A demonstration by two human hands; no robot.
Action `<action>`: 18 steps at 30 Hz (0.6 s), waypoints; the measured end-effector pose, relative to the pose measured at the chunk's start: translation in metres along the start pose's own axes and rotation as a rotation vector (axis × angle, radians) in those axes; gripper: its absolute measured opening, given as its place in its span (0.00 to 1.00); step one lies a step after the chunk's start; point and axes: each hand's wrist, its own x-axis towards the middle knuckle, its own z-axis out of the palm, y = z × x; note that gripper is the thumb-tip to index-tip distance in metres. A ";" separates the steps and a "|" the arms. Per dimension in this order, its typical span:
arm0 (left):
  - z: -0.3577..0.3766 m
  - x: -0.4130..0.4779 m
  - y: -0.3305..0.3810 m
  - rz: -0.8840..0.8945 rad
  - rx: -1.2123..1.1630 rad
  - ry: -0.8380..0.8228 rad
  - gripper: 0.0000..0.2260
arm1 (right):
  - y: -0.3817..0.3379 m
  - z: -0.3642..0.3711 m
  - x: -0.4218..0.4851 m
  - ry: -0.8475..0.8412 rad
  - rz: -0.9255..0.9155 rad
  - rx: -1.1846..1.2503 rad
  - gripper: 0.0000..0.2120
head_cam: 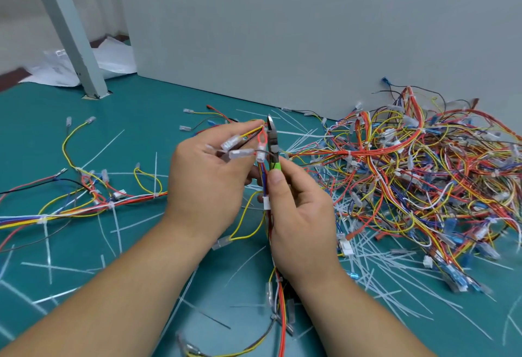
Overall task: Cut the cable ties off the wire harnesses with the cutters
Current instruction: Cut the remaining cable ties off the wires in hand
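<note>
My left hand (209,175) grips one end of a wire harness (278,280) of red, yellow and blue wires, with clear-sleeved terminals (240,153) sticking out above the fingers. The harness hangs down between my forearms. My right hand (296,209) holds the green-handled cutters (272,144) upright, jaws pointing up beside the wires near a small red wire loop. I cannot tell whether the jaws touch a cable tie.
A big tangled pile of harnesses (418,173) fills the right of the green mat (135,113). Another harness (84,204) lies stretched out at the left. Several cut white cable ties (375,272) litter the mat. A grey wall panel (282,31) stands behind, a post (70,34) at back left.
</note>
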 end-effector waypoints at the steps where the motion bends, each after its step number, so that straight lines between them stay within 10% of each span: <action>1: -0.001 0.000 0.000 0.008 0.005 -0.007 0.09 | -0.001 0.000 0.000 -0.003 -0.010 0.002 0.11; 18: -0.003 -0.004 0.000 0.110 0.196 -0.076 0.14 | 0.000 -0.007 0.001 0.023 -0.029 -0.021 0.12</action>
